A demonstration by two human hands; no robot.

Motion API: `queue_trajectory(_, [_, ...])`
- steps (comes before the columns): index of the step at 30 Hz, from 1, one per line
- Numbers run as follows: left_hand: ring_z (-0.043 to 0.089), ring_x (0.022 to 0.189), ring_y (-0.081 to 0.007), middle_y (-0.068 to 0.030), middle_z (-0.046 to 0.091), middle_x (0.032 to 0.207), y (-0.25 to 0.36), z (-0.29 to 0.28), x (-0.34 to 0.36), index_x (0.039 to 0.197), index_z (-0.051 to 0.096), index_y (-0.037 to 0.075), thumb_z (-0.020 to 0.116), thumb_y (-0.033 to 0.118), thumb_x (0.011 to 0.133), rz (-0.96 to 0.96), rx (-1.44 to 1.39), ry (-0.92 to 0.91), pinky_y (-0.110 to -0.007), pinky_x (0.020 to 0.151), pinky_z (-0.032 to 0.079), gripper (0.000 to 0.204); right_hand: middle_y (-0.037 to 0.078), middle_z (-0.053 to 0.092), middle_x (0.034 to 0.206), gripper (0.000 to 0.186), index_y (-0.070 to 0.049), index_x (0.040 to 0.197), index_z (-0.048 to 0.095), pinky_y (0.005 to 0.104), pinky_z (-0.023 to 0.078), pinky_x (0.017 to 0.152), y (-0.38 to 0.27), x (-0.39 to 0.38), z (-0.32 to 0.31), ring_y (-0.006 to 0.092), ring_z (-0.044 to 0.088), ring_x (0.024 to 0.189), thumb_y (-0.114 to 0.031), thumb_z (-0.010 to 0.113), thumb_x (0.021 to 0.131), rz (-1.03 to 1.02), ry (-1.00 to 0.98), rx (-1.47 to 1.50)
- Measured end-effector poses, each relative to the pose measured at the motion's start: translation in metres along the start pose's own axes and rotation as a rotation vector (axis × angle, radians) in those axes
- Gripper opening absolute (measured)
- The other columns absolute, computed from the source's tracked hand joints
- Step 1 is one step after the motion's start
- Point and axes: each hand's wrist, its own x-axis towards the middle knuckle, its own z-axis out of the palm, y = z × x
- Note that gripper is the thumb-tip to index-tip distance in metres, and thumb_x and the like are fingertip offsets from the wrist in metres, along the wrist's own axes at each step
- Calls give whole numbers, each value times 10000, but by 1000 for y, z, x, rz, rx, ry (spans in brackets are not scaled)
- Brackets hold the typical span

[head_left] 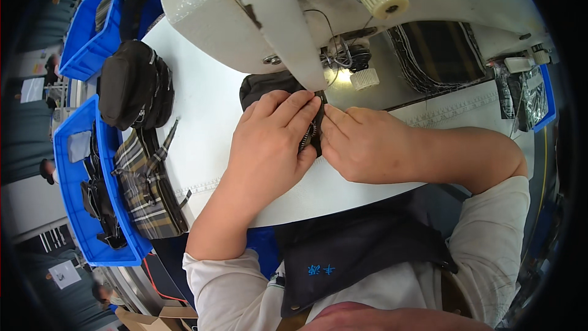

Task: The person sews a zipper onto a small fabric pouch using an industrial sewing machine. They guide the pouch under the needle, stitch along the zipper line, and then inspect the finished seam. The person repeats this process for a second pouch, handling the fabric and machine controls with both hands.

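A person's two bare hands work together on a dark fabric piece that lies just beneath the needle end of a white sewing machine, on its near side. The left hand rests on top of the piece, its fingers laid close together and pressing down, the tips near the machine's needle area; the thumb bends in beside a zipper with metal teeth, which shows in the gap between the hands. The right hand meets the piece from the other side, fingers curled and bunched at its edge — whether either thumb pinches cloth from below cannot be told, since the undersides are hidden. Left of the sewing machine stand dark rounded pouches, pressed against one another, and nearer the person than these lies a plaid bag piece with straps. Farther left of the machine, a blue bin holds dark items. Right of the machine's needle, under its arm, lie plaid fabric panels with frayed edges — well apart from both hands.
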Motion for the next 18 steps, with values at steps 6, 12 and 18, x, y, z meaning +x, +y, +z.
queue_trajectory(6, [622, 1153, -291, -80, 687, 1303, 1, 5, 2, 1271, 708, 9, 747, 141, 750, -9, -36, 33, -362, 961, 562, 539, 197, 690, 791, 180, 40, 780, 704, 360, 554, 588, -3, -1, 0, 305, 675, 777, -132, 702, 729, 35, -28, 57])
queue_trajectory(12, [622, 1151, -282, -69, 690, 1292, 2, 5, 1, 1271, 710, 12, 744, 141, 767, -16, -53, 37, -353, 928, 581, 521, 208, 683, 780, 173, 47, 771, 700, 359, 555, 587, -2, 1, -3, 308, 670, 767, -119, 697, 719, 30, -42, 58])
queue_trajectory(18, [617, 1156, -283, -56, 687, 1302, -2, 7, 1, 1283, 708, 31, 740, 149, 757, -42, -93, 42, -372, 940, 576, 540, 224, 689, 808, 196, 54, 806, 702, 355, 566, 620, 0, 2, -2, 323, 688, 798, -120, 697, 714, 17, -28, 47])
